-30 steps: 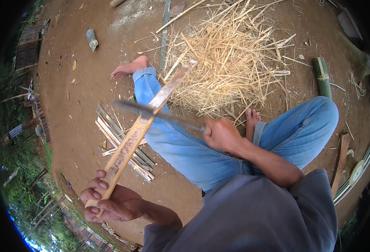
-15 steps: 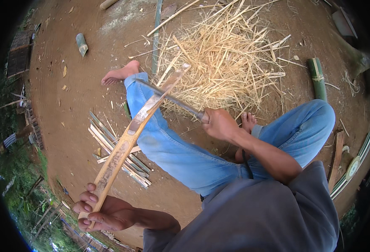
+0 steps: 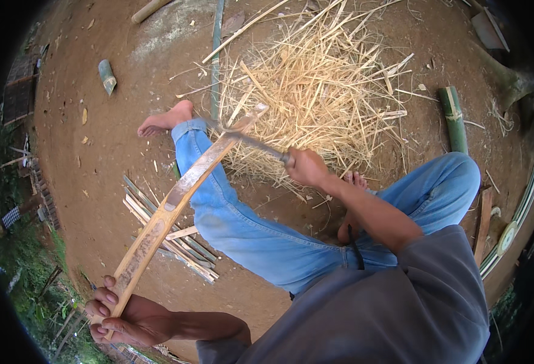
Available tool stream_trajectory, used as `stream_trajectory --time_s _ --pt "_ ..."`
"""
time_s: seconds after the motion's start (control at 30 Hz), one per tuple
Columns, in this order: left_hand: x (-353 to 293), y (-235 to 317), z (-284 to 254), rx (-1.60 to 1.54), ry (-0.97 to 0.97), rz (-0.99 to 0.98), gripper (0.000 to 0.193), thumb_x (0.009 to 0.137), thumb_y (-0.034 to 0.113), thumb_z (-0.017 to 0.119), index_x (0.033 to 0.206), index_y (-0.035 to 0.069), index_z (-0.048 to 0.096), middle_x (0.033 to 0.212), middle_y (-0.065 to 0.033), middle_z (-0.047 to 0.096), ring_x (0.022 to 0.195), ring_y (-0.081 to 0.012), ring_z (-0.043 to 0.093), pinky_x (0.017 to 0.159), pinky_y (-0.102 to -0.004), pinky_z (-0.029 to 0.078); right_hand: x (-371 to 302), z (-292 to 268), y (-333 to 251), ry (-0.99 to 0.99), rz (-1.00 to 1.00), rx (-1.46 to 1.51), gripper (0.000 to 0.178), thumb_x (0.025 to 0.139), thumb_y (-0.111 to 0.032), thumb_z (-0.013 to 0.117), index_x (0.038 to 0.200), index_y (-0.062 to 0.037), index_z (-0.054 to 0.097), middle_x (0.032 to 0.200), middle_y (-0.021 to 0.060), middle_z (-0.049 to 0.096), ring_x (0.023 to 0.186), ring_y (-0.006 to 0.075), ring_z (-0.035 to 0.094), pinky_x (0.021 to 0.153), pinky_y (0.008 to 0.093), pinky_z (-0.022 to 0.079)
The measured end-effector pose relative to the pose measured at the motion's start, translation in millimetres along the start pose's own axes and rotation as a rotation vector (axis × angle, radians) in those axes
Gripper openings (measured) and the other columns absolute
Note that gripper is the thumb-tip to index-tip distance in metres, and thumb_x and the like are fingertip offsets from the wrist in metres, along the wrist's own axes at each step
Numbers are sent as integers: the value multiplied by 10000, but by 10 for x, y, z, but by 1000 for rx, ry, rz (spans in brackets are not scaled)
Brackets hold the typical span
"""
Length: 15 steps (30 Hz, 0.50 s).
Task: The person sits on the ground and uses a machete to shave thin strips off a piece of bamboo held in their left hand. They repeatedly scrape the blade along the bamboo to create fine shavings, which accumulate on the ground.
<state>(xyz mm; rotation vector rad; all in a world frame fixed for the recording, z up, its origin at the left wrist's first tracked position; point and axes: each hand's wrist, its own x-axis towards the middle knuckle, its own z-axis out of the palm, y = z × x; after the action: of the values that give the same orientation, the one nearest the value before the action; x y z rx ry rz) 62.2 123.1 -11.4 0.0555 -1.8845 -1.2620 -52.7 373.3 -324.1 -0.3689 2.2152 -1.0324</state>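
A long split bamboo piece (image 3: 135, 262), its pale, scraped inner face upward, slants up and right over my left lower leg. My left hand (image 3: 135, 320) is closed round its near end at the lower left. My right hand (image 3: 306, 168) grips the handle of a knife (image 3: 256, 143). The blade, smeared by motion, crosses the bamboo near its far end; whether it is cutting in I cannot tell. Beyond that end lies a heap of thin bamboo shavings (image 3: 315, 85).
Split bamboo strips (image 3: 185, 246) lie left of my leg, and a long green strip (image 3: 215, 79) stretches beyond my foot. A short bamboo piece (image 3: 107, 77) rests far left. On the right are a green bamboo length (image 3: 454, 121), a brown plank (image 3: 483, 224) and bundled strips (image 3: 527, 209).
My left hand has moved down and left with the bamboo. The knife and my right hand have shifted slightly left, with the blade now blurred. The whole view has also shifted a little.
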Motion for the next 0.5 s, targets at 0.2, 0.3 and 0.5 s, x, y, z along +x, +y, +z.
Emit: stream_trajectory --time_s 0.2,0.3,0.5 --pt "130 -98 -124 24 0 -24 65 1012 159 487 1072 143 469 923 -49 373 875 -220 445 969 -509 385 18 -66 -222 34 73 145 181 823 -167 578 889 -3 620 703 250 639 666 399 648 675 499 516" --pt "186 -122 -105 49 16 -23 66 1008 170 503 1065 151 476 920 -42 382 878 -217 444 978 -511 386 -72 -40 -344 -31 -132 71 181 805 -151 576 908 -13 633 745 248 649 686 396 645 676 482 520" --pt "294 -223 -245 35 -25 -62 60 1010 193 506 1041 156 470 904 -38 388 892 -206 452 994 -518 403 263 138 155 84 194 131 200 841 -165 573 940 -3 632 751 264 648 700 395 656 702 487 531"
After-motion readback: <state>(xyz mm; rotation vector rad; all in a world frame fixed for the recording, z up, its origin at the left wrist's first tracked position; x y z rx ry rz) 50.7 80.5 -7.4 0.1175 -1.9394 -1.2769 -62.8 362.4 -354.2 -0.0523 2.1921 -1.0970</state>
